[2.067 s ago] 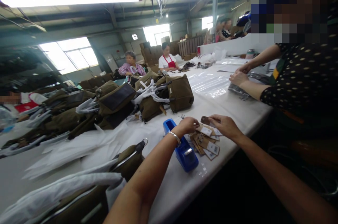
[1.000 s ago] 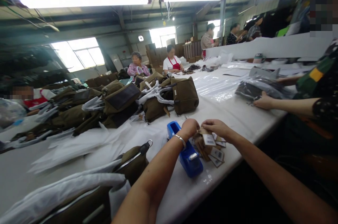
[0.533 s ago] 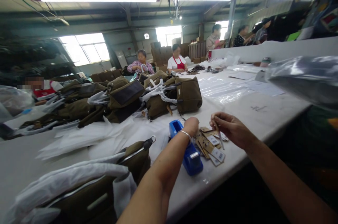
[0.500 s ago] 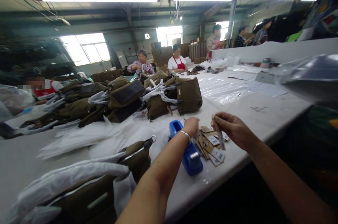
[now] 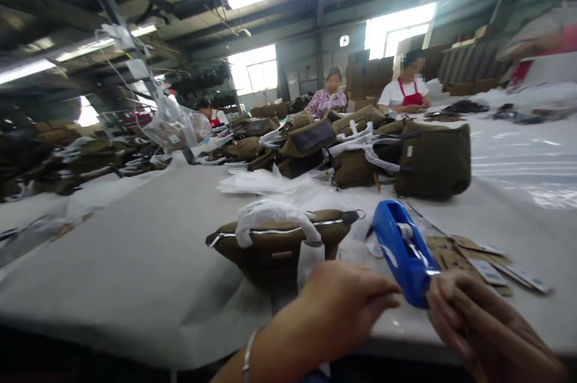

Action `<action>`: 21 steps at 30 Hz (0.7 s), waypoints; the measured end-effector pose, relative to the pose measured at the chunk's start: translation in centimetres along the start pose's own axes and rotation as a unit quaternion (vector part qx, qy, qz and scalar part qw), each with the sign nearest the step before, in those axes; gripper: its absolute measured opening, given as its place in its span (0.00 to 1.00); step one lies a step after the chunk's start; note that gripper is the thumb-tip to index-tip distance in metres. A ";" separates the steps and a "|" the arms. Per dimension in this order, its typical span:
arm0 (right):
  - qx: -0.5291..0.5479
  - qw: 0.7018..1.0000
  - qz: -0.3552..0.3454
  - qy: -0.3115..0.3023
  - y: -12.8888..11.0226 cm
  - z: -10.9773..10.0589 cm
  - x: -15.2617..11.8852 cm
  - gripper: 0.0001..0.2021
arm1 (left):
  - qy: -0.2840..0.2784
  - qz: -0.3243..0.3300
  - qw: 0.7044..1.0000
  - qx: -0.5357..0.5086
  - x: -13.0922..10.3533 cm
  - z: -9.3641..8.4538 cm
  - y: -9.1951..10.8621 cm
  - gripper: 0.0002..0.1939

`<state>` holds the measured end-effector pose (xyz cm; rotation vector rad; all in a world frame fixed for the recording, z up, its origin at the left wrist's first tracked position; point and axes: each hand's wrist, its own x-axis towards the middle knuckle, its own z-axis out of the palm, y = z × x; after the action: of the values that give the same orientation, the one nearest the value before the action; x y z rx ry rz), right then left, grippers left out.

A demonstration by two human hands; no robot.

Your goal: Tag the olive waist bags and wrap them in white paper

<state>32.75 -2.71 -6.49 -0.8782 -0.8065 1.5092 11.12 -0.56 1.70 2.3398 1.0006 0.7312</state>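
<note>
Left hand (image 5: pixel 345 305) and right hand (image 5: pixel 478 317), contents unclear, hover apart by the table edge (image 5: pixel 387 344) and tape dispenser (image 5: pixel 403 254).

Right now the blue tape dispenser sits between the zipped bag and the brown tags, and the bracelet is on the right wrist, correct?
Wrong wrist: the head view shows the bracelet on the left wrist. The blue tape dispenser does sit between the zipped bag and brown tags.

Blue tape dispenser (image 5: pixel 400 257) upright, slanting far-left to near-right; olive handbag (image 5: pixel 265 251) at left, zip uppermost, handle wrapped white; brown hang tags (image 5: pixel 455 258) with white labels overlapping, right.
</note>
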 end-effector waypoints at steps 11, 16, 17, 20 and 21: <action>0.080 0.985 0.118 -0.095 7.4 18.5 3.1 0.18 | 0.361 -0.202 0.909 -0.053 -12.3 -10.4 -11.2 0.16; 0.006 0.995 0.056 -0.086 8.1 20.9 6.2 0.16 | 0.183 -0.137 0.970 -0.088 -9.6 -12.6 -12.4 0.14; -0.013 0.995 0.051 -0.089 8.1 20.9 6.8 0.16 | 0.158 -0.123 0.975 -0.093 -9.1 -13.0 -12.4 0.14; -0.093 0.990 0.031 -0.100 8.1 20.5 8.6 0.16 | 0.114 -0.073 0.986 -0.097 -7.8 -13.9 -12.0 0.20; -0.123 0.987 0.019 -0.106 8.0 20.3 9.2 0.15 | 0.098 -0.056 0.989 -0.092 -7.4 -14.0 -11.9 0.23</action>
<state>10.55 5.25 -4.46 -0.9269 -1.1561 1.5773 -8.06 4.25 2.61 2.0659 1.0883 0.9804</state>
